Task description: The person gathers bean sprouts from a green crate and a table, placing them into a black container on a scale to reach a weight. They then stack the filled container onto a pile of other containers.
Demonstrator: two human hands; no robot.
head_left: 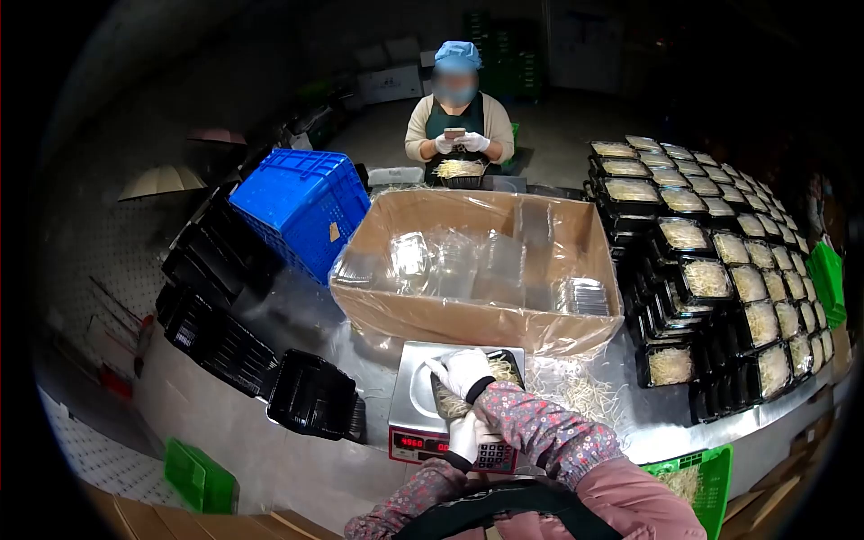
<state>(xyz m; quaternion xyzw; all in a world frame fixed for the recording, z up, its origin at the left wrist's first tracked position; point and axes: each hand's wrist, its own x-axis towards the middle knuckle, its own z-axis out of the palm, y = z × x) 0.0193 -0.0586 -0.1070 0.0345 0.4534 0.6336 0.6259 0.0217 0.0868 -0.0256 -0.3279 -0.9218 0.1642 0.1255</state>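
A black plastic tray of bean sprouts [506, 367] lies tilted on the digital scale [416, 360], partly covered by my gloved hands and right sleeve. My right hand [464, 371] reaches over the far side of the tray, its fingers closed over the rim. At the near edge, my left hand [463, 436] grips the tray from below, just above the scale's red-lit display. Whether a clear lid covers the sprouts is hard to make out.
Ahead stands a cardboard box [432, 310] of clear lids. Black empty trays [313, 393] and a blue crate [301, 202] are left; filled trays [681, 234] are stacked right. Loose sprouts [576, 387] lie beside the scale. A co-worker [459, 117] holds a phone opposite.
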